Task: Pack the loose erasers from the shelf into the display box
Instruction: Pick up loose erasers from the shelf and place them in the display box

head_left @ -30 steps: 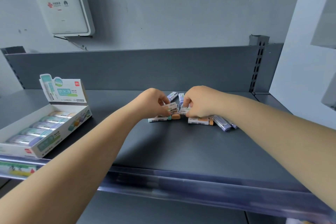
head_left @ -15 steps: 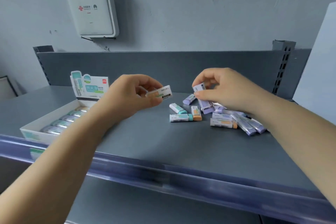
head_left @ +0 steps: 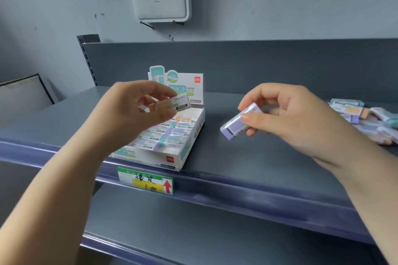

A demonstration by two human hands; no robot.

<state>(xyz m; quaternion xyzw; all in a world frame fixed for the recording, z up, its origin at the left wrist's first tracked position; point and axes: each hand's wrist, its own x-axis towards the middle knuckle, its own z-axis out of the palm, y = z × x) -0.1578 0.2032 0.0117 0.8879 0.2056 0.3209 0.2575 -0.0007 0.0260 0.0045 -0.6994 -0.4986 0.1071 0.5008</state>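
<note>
Both hands now off the pile [head_left: 364,120], left hand [head_left: 137,114] over the box [head_left: 172,155], fingers pinching a "deli" eraser [head_left: 174,104], right hand [head_left: 286,118] pinching a purple eraser [head_left: 239,122].

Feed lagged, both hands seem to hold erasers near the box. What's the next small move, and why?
Probably lower the left hand and set its eraser into the display box: it already hovers over the packed rows, while the right hand holds its purple eraser off to the side.

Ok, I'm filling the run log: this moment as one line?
left hand: pinches eraser over display box | right hand: holds purple eraser | loose erasers: on shelf
</note>
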